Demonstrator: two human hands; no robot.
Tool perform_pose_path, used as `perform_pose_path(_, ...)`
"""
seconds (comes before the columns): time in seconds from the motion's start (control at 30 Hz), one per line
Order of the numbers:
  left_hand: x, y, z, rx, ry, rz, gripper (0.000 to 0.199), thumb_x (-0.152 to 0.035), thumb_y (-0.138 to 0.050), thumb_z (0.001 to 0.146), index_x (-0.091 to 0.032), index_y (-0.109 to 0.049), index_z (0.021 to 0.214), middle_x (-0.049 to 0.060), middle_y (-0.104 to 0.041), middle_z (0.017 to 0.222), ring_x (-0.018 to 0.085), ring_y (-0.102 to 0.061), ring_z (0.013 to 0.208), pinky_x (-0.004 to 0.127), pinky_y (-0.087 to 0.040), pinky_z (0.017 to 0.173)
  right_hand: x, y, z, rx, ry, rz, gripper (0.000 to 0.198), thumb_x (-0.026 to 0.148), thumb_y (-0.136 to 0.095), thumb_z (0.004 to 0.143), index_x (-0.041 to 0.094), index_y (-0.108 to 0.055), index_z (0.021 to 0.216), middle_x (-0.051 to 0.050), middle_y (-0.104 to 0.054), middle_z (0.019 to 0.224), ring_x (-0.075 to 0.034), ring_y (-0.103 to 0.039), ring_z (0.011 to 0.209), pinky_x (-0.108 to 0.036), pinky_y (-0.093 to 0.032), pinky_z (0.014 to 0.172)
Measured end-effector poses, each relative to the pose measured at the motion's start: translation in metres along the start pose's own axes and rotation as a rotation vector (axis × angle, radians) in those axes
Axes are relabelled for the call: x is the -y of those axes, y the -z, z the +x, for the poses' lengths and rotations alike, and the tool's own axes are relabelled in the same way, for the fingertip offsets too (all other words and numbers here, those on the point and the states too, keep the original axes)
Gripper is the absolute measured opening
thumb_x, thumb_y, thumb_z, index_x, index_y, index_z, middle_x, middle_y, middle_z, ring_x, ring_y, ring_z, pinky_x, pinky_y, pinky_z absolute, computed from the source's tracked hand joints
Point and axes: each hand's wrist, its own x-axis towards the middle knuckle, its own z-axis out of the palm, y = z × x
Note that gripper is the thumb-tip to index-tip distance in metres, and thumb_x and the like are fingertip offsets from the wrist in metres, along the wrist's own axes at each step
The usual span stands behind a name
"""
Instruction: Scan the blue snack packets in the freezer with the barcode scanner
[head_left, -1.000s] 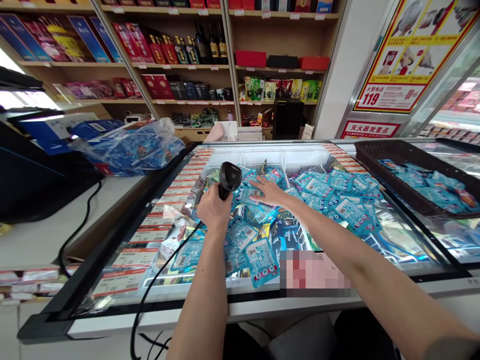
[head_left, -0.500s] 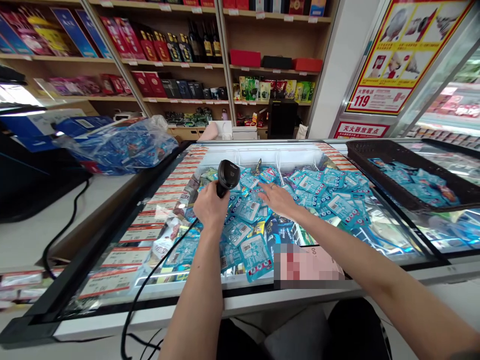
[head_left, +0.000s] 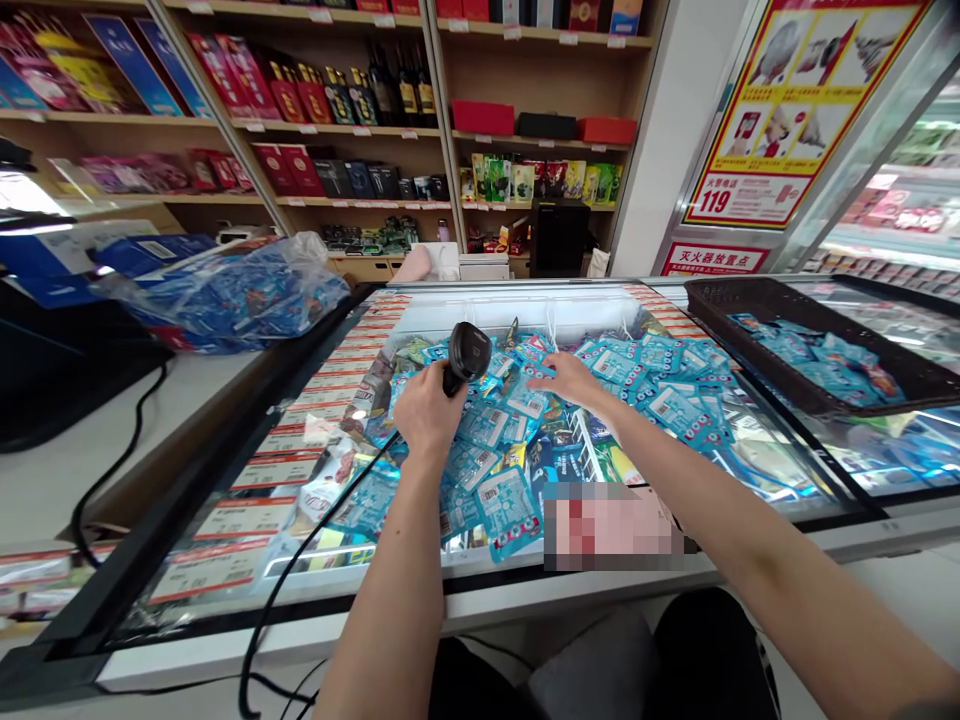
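Observation:
My left hand (head_left: pixel 429 408) is wrapped round the handle of a black barcode scanner (head_left: pixel 471 350), whose head tilts over the packets. A black cable runs from the scanner down past my forearm. My right hand (head_left: pixel 576 382) reaches over the spread of packets with thumb and fingers apart. Its fingertips touch or hover just above a blue snack packet (head_left: pixel 527 398); I cannot tell which. Many similar blue packets lie loose on the glass lid around both hands. One packet (head_left: pixel 507 512) with its barcode up lies near the front edge.
The packets lie on a glass-topped freezer (head_left: pixel 300 640) edged with price labels. A dark basket (head_left: pixel 795 400) with more blue packets stands at the right. A clear bag (head_left: pixel 255 300) of blue packets sits at the left. Stocked shelves (head_left: pixel 337 125) stand behind.
My right hand has drawn its fingers in and shifted slightly right, above the packets. The scanner in my left hand has moved slightly right. The view has turned a little.

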Motion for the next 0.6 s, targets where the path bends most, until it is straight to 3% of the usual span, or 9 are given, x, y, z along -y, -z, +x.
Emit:
perform_pose_path(0.1, -0.004, 0.000, -0.001, 0.013, -0.038, -0.008, 0.036, -0.040, -0.052, 0.078, -0.024, -0.057, 0.110, 0.007, -0.066, 0.101, 0.026, -0.059, 0.096, 0.032, -0.040, 0.069, -0.020, 0.015, -0.011, -0.139, -0.082, 0.206, 0.035, 0.053, -0.054, 0.075, 0.019, -0.058, 0.080, -0.002, -0.057, 0.073, -0.019, -0.058, 0.071, -0.032, -0.044, 0.064)
perform_pose_path(0.2, -0.010, 0.000, -0.003, 0.041, -0.113, -0.028, 0.038, -0.040, -0.053, 0.078, -0.023, -0.056, 0.112, 0.006, -0.065, 0.103, 0.025, -0.058, 0.098, 0.031, -0.041, 0.070, -0.041, 0.026, -0.029, -0.216, -0.184, 0.551, 0.035, 0.050, -0.053, 0.075, 0.021, -0.051, 0.094, 0.000, -0.056, 0.072, -0.016, -0.056, 0.054, -0.032, -0.045, 0.051)
perform_pose_path(0.3, -0.018, -0.002, -0.007, 0.069, -0.235, -0.043, 0.038, -0.039, -0.053, 0.078, -0.023, -0.056, 0.112, 0.005, -0.065, 0.106, 0.024, -0.058, 0.098, 0.030, -0.041, 0.070, -0.058, 0.027, -0.045, -0.323, -0.163, 0.786, 0.048, 0.044, -0.060, 0.070, 0.023, -0.044, 0.110, -0.001, -0.059, 0.083, -0.018, -0.059, 0.059, -0.037, -0.051, 0.053)
perform_pose_path(0.47, -0.029, -0.005, -0.013, 0.139, -0.435, -0.060, 0.037, -0.038, -0.052, 0.079, -0.023, -0.056, 0.111, 0.006, -0.065, 0.104, 0.023, -0.059, 0.097, 0.029, -0.042, 0.071, -0.072, 0.016, -0.054, -0.462, -0.162, 0.723, 0.047, 0.039, -0.060, 0.070, 0.024, -0.046, 0.113, -0.001, -0.059, 0.077, -0.021, -0.060, 0.065, -0.040, -0.053, 0.057)
perform_pose_path(0.6, -0.032, -0.009, -0.014, 0.147, -0.486, -0.066, 0.037, -0.038, -0.052, 0.079, -0.022, -0.055, 0.112, 0.005, -0.066, 0.102, 0.022, -0.060, 0.095, 0.028, -0.042, 0.070, -0.078, 0.008, -0.049, -0.535, -0.111, 0.556, 0.041, 0.037, -0.058, 0.073, 0.023, -0.049, 0.110, -0.001, -0.060, 0.071, -0.022, -0.060, 0.064, -0.040, -0.052, 0.058)
